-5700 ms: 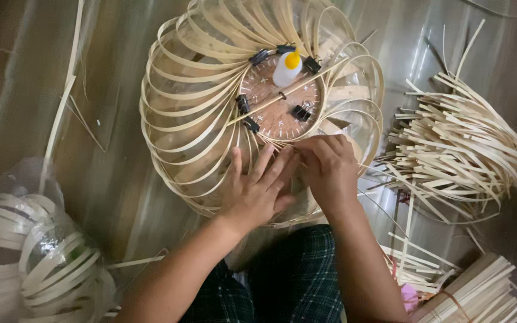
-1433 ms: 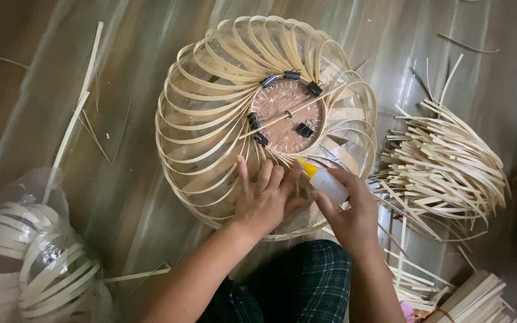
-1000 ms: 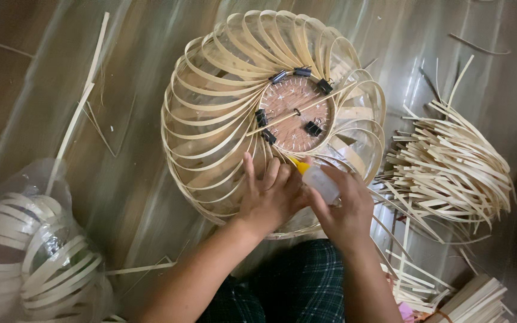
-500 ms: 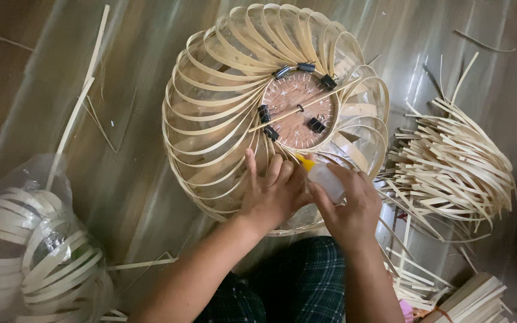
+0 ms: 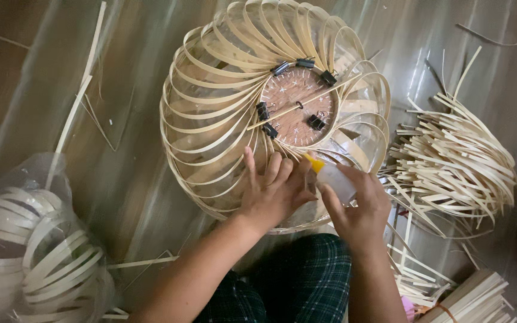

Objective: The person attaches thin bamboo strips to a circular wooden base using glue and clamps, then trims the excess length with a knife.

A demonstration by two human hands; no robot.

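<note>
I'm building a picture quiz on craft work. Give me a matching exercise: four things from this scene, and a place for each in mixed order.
Things:
1. glue bottle
2. black clips
3. loose strips
4. left hand

Places:
A. heaped on the floor at the right
B. around the round centre disc
C. in the right hand
D. pressed on the bamboo frame

Pairs: 1-C, 2-B, 3-A, 4-D

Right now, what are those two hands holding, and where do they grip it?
The right hand grips a small white glue bottle around its body, yellow tip toward the bamboo-strip frame. The left hand holds nothing; it presses flat on the strips.
</note>
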